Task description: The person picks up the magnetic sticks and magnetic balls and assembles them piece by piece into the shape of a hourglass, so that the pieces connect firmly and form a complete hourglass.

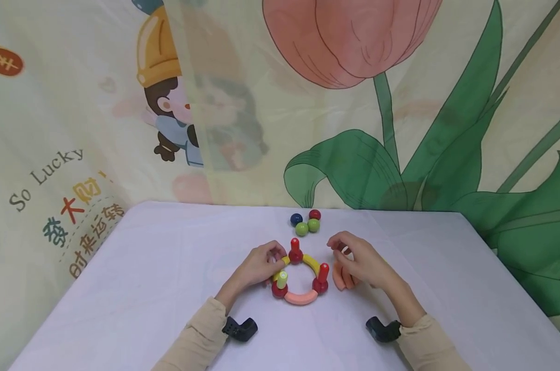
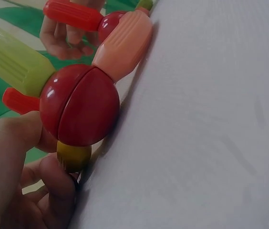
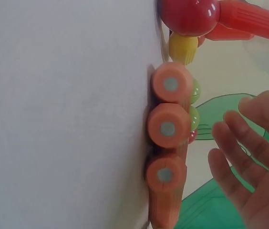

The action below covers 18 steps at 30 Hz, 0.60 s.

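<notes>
A ring of magnetic building pieces lies on the table, with red balls (image 1: 320,285) joining yellow and pink curved rods (image 1: 301,299). Two red rods (image 1: 295,247) and one light green rod (image 1: 282,280) stand up from the balls. At the ring's left side my left hand (image 1: 260,265) pinches a yellow curved rod (image 2: 74,156) between thumb and fingers, close by a red ball (image 2: 80,105). My right hand (image 1: 367,262) hovers with loosely bent fingers and nothing in them. Below it are several orange curved rods (image 3: 169,126) side by side, with grey discs on their ends.
Behind the ring, a blue ball (image 1: 296,220), a red ball (image 1: 314,215) and two green balls (image 1: 301,229) sit together. A white cloth covers the table (image 1: 192,242). A printed curtain (image 1: 243,103) hangs along its far edge.
</notes>
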{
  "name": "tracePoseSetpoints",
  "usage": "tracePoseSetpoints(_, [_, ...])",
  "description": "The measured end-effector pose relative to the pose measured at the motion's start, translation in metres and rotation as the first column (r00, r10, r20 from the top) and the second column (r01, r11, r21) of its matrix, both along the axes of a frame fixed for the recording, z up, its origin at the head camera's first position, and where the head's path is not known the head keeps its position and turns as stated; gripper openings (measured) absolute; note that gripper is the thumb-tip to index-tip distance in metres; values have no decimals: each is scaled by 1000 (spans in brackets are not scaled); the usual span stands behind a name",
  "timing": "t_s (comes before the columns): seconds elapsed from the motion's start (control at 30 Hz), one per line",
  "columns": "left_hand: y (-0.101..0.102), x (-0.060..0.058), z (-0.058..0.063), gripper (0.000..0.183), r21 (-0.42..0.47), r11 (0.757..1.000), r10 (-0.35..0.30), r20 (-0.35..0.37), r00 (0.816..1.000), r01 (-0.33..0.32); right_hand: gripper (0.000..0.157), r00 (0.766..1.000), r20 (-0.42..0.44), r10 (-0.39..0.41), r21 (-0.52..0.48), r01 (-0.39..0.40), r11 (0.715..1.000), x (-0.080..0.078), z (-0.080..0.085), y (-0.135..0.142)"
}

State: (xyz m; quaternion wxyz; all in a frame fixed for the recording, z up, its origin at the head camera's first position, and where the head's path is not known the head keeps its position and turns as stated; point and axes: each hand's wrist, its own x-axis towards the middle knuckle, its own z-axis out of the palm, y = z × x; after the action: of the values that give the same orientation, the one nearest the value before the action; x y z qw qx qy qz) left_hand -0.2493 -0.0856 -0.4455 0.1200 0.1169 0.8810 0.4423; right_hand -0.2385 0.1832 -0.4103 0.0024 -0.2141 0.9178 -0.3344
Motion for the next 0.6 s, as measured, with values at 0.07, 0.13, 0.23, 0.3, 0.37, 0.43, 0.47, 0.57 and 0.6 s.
tracePoseSetpoints(0.07, [0, 1, -1, 20, -2, 1000, 4, 5, 1000, -4, 24, 1000, -11, -8, 3, 8, 1000, -3, -1, -1])
tracePoseSetpoints(0.13, [-1, 2, -1, 19, -7, 1000, 6, 1, 1000, -6, 24, 1000, -20, -22, 10, 22, 1000, -6, -2, -3])
tracePoseSetpoints(0.23, [-1, 1, -1, 20, -3, 1000, 8, -2, 1000, -8, 23, 998, -37, -53, 22, 53, 998, -10, -2, -4])
tracePoseSetpoints(0.3, [0, 1, -1, 20, -3, 1000, 6, -7, 1000, -6, 24, 997, -43, -72, 29, 73, 997, -12, -1, -5])
tracePoseSetpoints(0.37, [0, 0, -1, 20, -3, 1000, 7, -5, 1000, -7, 24, 995, -52, -80, 42, 82, 996, -15, -1, -6])
tracePoseSetpoints(0.43, [1, 0, 0, 20, 0, 1000, 3, -6, 1000, -3, 25, 995, -50, -86, 53, 89, 995, -18, -1, -7])
tracePoseSetpoints(0.47, [1, -1, 0, 20, 2, 1000, 0, -6, 1000, 0, 25, 995, -52, -90, 61, 93, 994, -20, -1, -7])
tracePoseSetpoints(0.57, [2, 0, 0, 20, 4, 1000, -4, -5, 1000, 4, 24, 994, -53, -97, 90, 102, 991, -25, -2, -10])
tracePoseSetpoints(0.6, [2, 0, 0, 20, 4, 1000, -5, -6, 1000, 5, 24, 994, -51, -99, 98, 104, 990, -26, -2, -11])
